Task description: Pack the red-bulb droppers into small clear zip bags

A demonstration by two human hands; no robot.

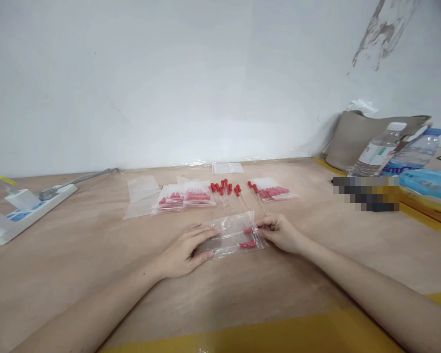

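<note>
A clear zip bag (230, 224) lies on the table between my hands, with droppers (247, 244) inside, their red bulbs toward its right end. My left hand (185, 250) rests on the bag's left end, fingers stretched and thumb apart. At the right edge, my right hand (279, 233) pinches the bag near its opening. Just beyond lie several loose red-bulbed droppers (220, 189) with thin clear stems. Filled bags of droppers (196, 196) are piled at the left, and another pile of filled bags (275, 191) sits at the right.
Flat clear bags (143, 191) lie left of the filled ones; another small stack of bags (228, 168) is by the wall. A power strip (33, 211) stands at far left. Bottles (377, 154), a grey bag (356, 135) and a blue pack (428, 184) line the right side.
</note>
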